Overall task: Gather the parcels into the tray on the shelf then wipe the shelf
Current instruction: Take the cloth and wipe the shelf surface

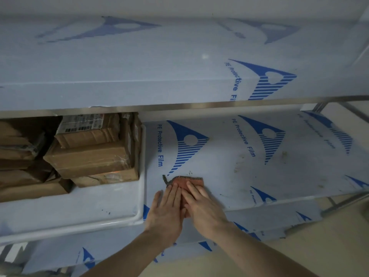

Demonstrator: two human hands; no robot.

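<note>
This looks like a storeroom or parcel-handling back room rather than a home. A metal shelf (pixel 259 156) rack with bare steel edges and legs stands against a plain wall, its tiers covered in blue-printed protective film (pixel 245 136) marked "PE Protective Film", as on newly installed stainless fittings. On the middle tier a white tray (pixel 142 176) holds a stack of brown cardboard parcels (pixel 89 154), some taped and carrying printed shipping labels with barcodes. A plain beige floor (pixel 329 254) shows below the rack.

Head camera, looking forward and down, close to middle shelf (pixel 259 156) (single view only).
</note>
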